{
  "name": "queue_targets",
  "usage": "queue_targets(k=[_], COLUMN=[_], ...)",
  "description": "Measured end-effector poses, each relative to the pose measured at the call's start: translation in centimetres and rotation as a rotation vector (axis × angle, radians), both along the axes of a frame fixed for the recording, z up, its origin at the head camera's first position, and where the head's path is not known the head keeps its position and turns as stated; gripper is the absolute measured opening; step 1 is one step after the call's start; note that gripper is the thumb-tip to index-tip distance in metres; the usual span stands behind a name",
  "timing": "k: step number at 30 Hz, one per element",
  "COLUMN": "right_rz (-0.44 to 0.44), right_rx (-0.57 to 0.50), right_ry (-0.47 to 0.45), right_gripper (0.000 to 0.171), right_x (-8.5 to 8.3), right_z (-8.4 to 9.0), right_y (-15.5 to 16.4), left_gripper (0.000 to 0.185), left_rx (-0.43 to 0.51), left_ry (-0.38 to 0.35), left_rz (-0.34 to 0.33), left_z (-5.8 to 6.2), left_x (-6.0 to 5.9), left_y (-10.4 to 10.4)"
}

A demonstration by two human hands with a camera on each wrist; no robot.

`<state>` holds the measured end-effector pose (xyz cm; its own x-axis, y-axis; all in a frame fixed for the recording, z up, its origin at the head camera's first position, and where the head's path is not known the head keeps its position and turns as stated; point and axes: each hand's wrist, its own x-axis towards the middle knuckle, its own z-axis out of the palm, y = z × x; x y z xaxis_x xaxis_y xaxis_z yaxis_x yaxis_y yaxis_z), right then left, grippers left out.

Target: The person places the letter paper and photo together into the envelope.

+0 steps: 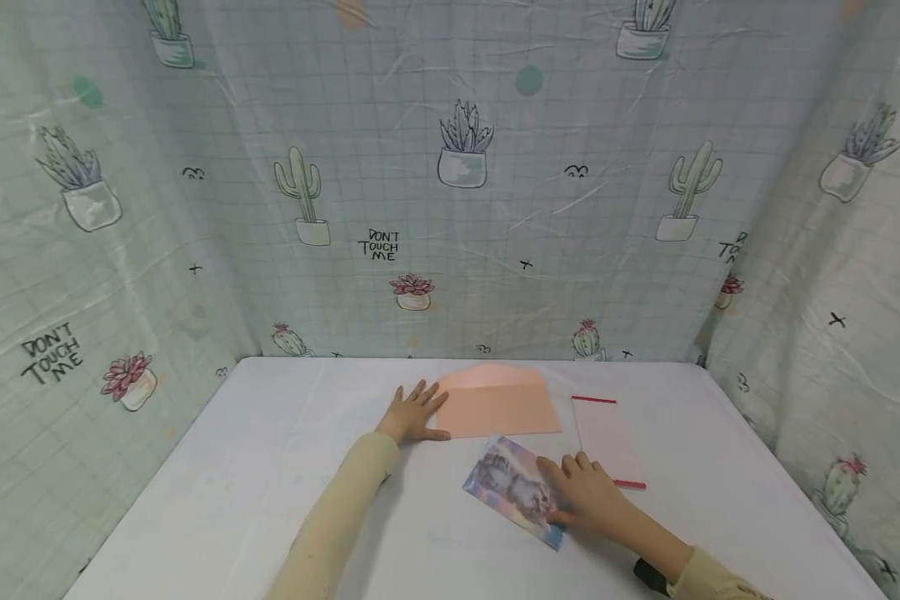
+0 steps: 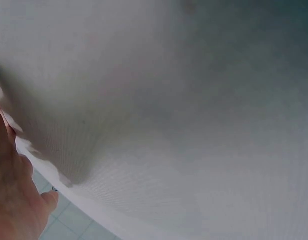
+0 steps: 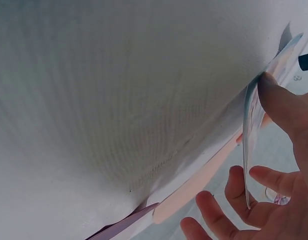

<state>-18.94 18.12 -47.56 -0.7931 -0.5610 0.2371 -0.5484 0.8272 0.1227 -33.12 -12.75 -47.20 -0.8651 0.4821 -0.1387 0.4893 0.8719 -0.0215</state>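
Note:
A peach envelope lies on the table with its flap spread open toward the back. At its left edge, my left hand rests with fingers spread, the thumb at the lower left corner. My right hand holds a picture card by its right side, in front of the envelope. The card bears a grey furry animal on a pink and blue ground. From the right wrist view, the thumb presses one face of the card while fingers meet its other edge, and the card stands tilted off the table.
To the right of the envelope lies a pale pink rectangular sheet or sleeve with a red strip at each short end, close to my right hand. The white table is enclosed by a cactus-print curtain at the back and sides.

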Motion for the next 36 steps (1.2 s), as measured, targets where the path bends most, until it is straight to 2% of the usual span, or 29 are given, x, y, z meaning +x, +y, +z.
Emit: queue_targets(k=[7,14,22,32,36], right_rz=[-0.009,-0.011,0.033,0.047,0.041], right_rx=[-0.073,-0.141,-0.191,-0.276,-0.352], right_ry=[-0.063,-0.072,-0.088,-0.109,-0.134], right_gripper=[0.076,0.056,0.041,0.04,0.04], right_x=[-0.1,-0.3,-0.7,-1.4,-2.1], right_z=[0.6,1.7,2.6,3.0,3.0], right_y=[0.2,0.4,0.9,1.5,1.8], left_gripper=[0.083,0.084,0.085,0.084,0.084], left_rx=[-0.009,-0.021,-0.032,-0.031,-0.025], left_ry=[0.014,0.003,0.004,0.001,0.007], left_rz=[0.002,0.005,0.015,0.015,0.016], left_z=[-0.3,-0.3,-0.4,-0.4,-0.3], left_x=[-0.2,-0.1,-0.2,0.1,0.1], left_y=[0.0,0.1,0.1,0.2,0.2])
